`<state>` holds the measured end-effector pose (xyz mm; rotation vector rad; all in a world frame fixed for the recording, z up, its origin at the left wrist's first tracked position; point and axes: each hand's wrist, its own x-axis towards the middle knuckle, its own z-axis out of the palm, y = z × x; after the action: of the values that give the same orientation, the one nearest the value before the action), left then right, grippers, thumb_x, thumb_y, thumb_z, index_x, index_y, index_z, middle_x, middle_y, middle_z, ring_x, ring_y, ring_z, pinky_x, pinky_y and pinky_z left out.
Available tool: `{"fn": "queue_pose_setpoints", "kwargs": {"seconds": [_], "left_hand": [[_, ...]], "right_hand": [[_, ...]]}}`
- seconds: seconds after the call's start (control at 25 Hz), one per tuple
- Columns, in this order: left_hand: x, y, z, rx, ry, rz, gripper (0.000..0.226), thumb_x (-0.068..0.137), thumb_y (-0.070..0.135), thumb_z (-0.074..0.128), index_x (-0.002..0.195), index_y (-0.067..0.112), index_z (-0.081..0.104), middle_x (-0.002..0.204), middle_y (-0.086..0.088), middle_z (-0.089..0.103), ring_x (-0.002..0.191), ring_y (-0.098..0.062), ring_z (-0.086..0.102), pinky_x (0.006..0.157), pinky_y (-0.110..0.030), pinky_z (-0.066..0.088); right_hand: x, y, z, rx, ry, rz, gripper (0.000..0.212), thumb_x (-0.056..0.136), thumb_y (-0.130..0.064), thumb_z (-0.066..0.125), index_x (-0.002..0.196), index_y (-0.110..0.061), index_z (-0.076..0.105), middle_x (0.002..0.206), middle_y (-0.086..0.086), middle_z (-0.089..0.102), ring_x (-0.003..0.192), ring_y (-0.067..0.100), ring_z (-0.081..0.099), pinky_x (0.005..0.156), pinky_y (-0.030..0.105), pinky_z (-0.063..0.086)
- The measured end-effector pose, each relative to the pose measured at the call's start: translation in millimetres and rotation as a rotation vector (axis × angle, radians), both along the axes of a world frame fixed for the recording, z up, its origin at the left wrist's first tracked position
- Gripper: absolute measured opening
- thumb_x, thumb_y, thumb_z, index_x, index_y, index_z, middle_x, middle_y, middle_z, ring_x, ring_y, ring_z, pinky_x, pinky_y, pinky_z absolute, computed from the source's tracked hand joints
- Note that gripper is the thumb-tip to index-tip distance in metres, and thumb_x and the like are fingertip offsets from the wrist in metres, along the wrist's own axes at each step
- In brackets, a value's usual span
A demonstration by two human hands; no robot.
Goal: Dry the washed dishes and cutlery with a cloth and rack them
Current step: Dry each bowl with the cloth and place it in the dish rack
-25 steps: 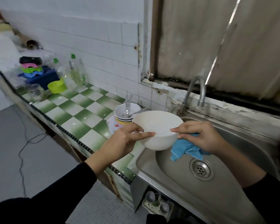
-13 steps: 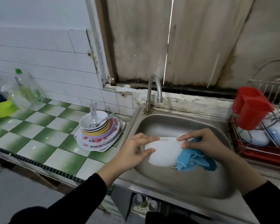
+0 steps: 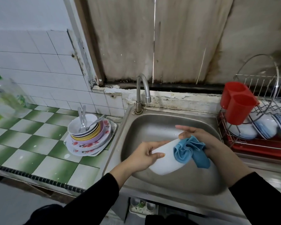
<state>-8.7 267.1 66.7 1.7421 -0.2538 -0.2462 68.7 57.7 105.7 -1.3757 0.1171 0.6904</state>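
**Ana:** Steel sink (image 3: 152, 124) fills the middle of the frame. What's the biggest worry?

**Ben:** The dish rack (image 3: 258, 143) at the right edge. It's crowded with plates, and the red cutlery holder (image 3: 237, 103) sits on its near corner. I'd guess a bowl going in could knock either.

**Ana:** And the stack of dishes (image 3: 91, 138) at centre left?

**Ben:** Spoons lie loose in the top bowl. A careless lift may send them sliding.

**Ana:** Where's the white bowl (image 3: 165, 161)?

**Ben:** Over the basin, tipped on its side. The left hand (image 3: 143, 156) grips its rim, thumb across the outer wall. If that wall is wet, hard rubbing could push it free.

**Ana:** The right hand (image 3: 196, 135)?

**Ben:** Its thumb pins the bunched blue cloth (image 3: 188, 148) to the bowl, fingers stretched out. One tail dangles and could snag.
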Motion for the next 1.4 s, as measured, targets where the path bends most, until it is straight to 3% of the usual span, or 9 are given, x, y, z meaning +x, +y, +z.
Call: {"fn": "queue_pose_setpoints", "kwargs": {"seconds": [0.24,0.44,0.56,0.64,0.84,0.96,1.12,1.32,1.4], "left_hand": [[1.5,-19.6,3.8,-0.314,0.158,0.384,0.038,0.091,-0.004,0.058,0.129,0.001,0.057,0.104,-0.006,0.071,0.085,-0.007,0.067,0.077,-0.021,0.053],[-3.2,-33.3,37.6,-0.434,0.124,0.432,0.03,0.08,0.001,0.059,0.109,0.002,0.069,0.101,-0.014,0.072,0.092,-0.021,0.065,0.087,-0.036,0.05],[-1.7,-37.8,51.0,-0.582,0.181,0.484,0.035,0.095,-0.002,0.048,0.122,0.016,0.063,0.11,-0.01,0.072,0.098,-0.022,0.066,0.088,-0.037,0.052],[1.1,-35.4,58.3,-0.621,0.164,0.504,0.04,0.095,-0.008,0.041,0.122,0.014,0.063,0.108,-0.01,0.072,0.099,-0.023,0.067,0.079,-0.033,0.056],[-1.8,-26.5,75.8,-0.576,-0.003,0.502,0.045,0.095,-0.011,0.039,0.111,0.021,0.066,0.099,0.003,0.075,0.094,-0.01,0.069,0.073,-0.021,0.053],[-5.0,-29.0,82.8,-0.533,-0.071,0.51,0.044,0.096,-0.01,0.039,0.114,0.024,0.061,0.097,0.012,0.074,0.093,0.0,0.067,0.073,-0.014,0.051],[-6.2,-21.0,84.5,-0.472,-0.098,0.526,0.041,0.094,-0.011,0.04,0.118,0.011,0.065,0.11,-0.006,0.072,0.109,-0.024,0.065,0.089,-0.029,0.054],[-14.3,-22.6,100.3,-0.384,-0.19,0.467,0.041,0.097,-0.005,0.044,0.13,0.016,0.056,0.118,0.006,0.068,0.107,-0.007,0.064,0.086,-0.018,0.05],[-15.4,-24.3,105.6,-0.401,-0.183,0.502,0.039,0.097,-0.005,0.043,0.127,0.016,0.058,0.114,0.003,0.07,0.104,-0.007,0.065,0.085,-0.018,0.05]], "right_hand": [[-14.6,4.0,8.8,0.066,-0.384,-0.374,0.029,0.08,-0.004,0.07,0.102,-0.023,0.072,0.084,-0.004,0.072,0.076,0.014,0.067,0.061,0.022,0.055],[-49.5,32.0,-2.7,-0.707,-1.414,-0.255,0.025,0.075,-0.045,0.066,0.093,-0.03,0.075,0.099,-0.007,0.052,0.093,0.005,0.047,0.071,0.012,0.041],[-22.6,34.7,21.2,-0.487,-1.152,-0.407,0.02,0.071,-0.035,0.078,0.085,-0.023,0.069,0.121,-0.005,0.056,0.116,0.01,0.048,0.093,0.029,0.046],[-21.5,42.3,25.4,-0.449,-1.26,-0.241,0.027,0.069,-0.038,0.079,0.086,-0.021,0.066,0.129,-0.005,0.059,0.131,0.007,0.043,0.109,0.028,0.039],[-10.9,52.0,31.9,-0.44,-1.501,-0.266,0.041,0.088,-0.033,0.06,0.126,-0.019,0.061,0.105,-0.004,0.065,0.098,0.008,0.06,0.087,0.032,0.054],[4.7,51.5,56.1,-0.297,-1.296,-0.441,0.028,0.09,-0.027,0.056,0.115,-0.023,0.065,0.109,-0.004,0.065,0.101,0.005,0.06,0.092,0.04,0.052],[-34.6,64.7,42.2,-0.592,-1.655,-0.247,0.034,0.079,-0.044,0.064,0.102,-0.021,0.074,0.117,0.002,0.066,0.112,0.017,0.059,0.108,0.05,0.038],[6.1,56.3,76.8,-0.384,-1.092,-0.442,0.01,0.082,-0.03,0.071,0.083,-0.02,0.069,0.087,-0.009,0.065,0.093,0.018,0.064,0.077,0.016,0.044],[-7.6,61.6,77.8,-0.408,-1.274,-0.479,0.016,0.081,-0.029,0.07,0.086,-0.014,0.072,0.092,-0.007,0.066,0.093,0.013,0.063,0.083,0.015,0.045]]}}
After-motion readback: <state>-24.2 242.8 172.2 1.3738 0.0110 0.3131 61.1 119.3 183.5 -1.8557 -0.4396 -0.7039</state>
